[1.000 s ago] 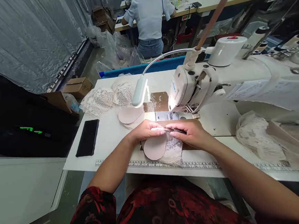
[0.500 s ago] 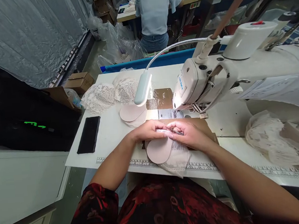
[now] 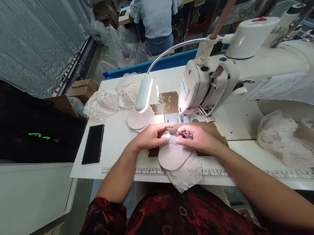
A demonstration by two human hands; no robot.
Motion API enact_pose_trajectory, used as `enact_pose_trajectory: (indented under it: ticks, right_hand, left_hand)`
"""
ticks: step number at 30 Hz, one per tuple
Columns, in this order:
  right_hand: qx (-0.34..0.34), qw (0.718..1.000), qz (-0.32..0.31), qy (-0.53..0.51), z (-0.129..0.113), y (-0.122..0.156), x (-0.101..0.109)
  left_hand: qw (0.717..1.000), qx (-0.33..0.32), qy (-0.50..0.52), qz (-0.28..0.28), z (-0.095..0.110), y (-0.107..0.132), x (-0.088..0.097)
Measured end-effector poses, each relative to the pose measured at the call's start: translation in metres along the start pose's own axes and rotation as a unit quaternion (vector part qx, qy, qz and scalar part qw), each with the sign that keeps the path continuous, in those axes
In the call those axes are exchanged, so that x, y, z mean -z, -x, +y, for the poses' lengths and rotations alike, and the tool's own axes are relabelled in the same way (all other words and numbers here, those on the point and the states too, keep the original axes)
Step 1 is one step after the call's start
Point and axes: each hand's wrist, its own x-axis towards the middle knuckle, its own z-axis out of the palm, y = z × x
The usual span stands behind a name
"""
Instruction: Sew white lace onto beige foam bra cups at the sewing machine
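A pale pink padded cup (image 3: 173,156) with white lace (image 3: 187,173) hanging under it lies at the table's front edge, in front of the white sewing machine (image 3: 224,76). My left hand (image 3: 151,136) is closed, pinching the top edge of the cup and lace. My right hand (image 3: 198,137) is closed on a small dark metal tool (image 3: 187,135), its tip at the same edge. The two hands almost touch, just in front of the needle plate (image 3: 177,118).
A black phone (image 3: 93,144) lies at the table's left. Lace pieces (image 3: 112,99) and more pink cups (image 3: 138,119) sit behind, under the gooseneck lamp (image 3: 143,94). Bagged lace (image 3: 284,140) lies at the right. A person in a light blue top (image 3: 155,12) sits at the bench behind.
The cup and lace have slid towards me, with the lace now hanging over the table's front edge. My hands have drawn a little closer to the needle plate.
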Motion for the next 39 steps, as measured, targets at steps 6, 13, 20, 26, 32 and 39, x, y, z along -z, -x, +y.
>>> enact_pose_trajectory:
  ticks: [6,13,20,26,32,39]
  right_hand:
    - [0.017,0.999,0.02,0.036,-0.004,0.001,-0.006]
    - [0.018,0.998,0.056,0.034,0.002,0.005,-0.001]
    - [0.031,0.996,0.077,0.022,0.002,0.006,0.0]
    - [0.027,0.998,0.058,0.017,0.004,0.004,0.0]
    - [0.05,0.996,0.057,-0.046,0.003,0.003,0.003]
    - [0.012,0.989,0.021,-0.144,0.012,0.007,0.008]
  left_hand:
    - [0.998,-0.02,0.01,0.064,0.002,-0.002,-0.008]
    - [0.993,0.093,0.006,0.074,0.012,0.008,0.009]
    - [0.991,0.063,0.114,0.0,0.004,-0.004,-0.009]
    - [0.982,0.044,0.178,0.042,-0.004,-0.012,-0.021]
    - [0.979,0.053,0.194,0.044,0.001,-0.015,-0.026]
    - [0.974,0.049,0.212,0.064,-0.004,-0.016,-0.028]
